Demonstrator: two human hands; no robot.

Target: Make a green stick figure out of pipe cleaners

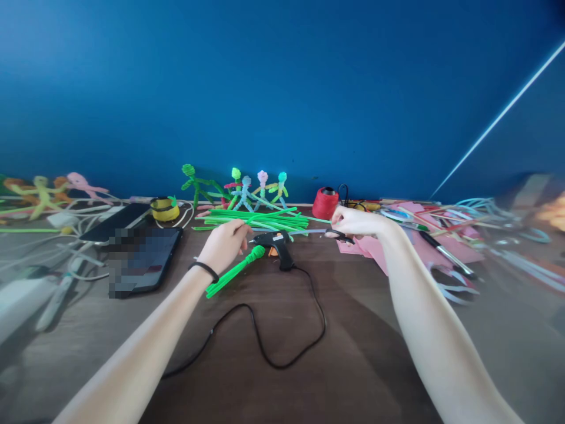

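Observation:
My left hand (226,242), a dark band at its wrist, hovers by the glue gun's nozzle with fingers loosely bent and apart; nothing shows in them. Below it lies a bundle of bright green pipe cleaners (232,275) with a coiled, rounded head. A black glue gun (279,244) rests on the table between my hands, its cord trailing forward. My right hand (353,221) has its fingers closed at the black handles of scissors (339,236), whose blades point left. Loose green pipe cleaners (260,218) lie in a pile behind the gun.
Several pipe-cleaner figures (246,191) stand along the blue wall. A red thread spool (325,204) sits behind my right hand. Pink sheets (375,250) and a marker (445,253) lie right. Two phones (152,259), white cables and a yellow tape roll (165,209) lie left.

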